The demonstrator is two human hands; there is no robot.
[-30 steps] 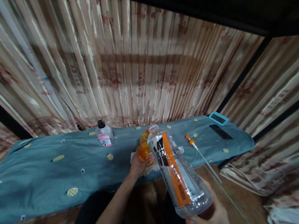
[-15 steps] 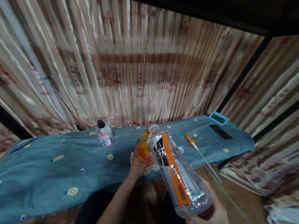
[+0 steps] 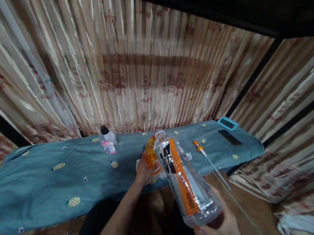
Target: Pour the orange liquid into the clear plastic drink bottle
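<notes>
My right hand grips the base of a large clear bottle with an orange and black label. The bottle is tilted, its open neck leaning toward a small orange bottle. My left hand holds that orange bottle over a white cloth on the blue-covered table. The big bottle hides part of the orange one, so I cannot tell whether the two mouths touch.
A small clear bottle with a black cap and pink label stands at the table's back. A long thin tool with an orange tip, a black phone and a blue-framed device lie at the right. Striped curtains hang behind.
The whole view has shifted slightly left and down. Both hands and the two bottles keep nearly the same pose.
</notes>
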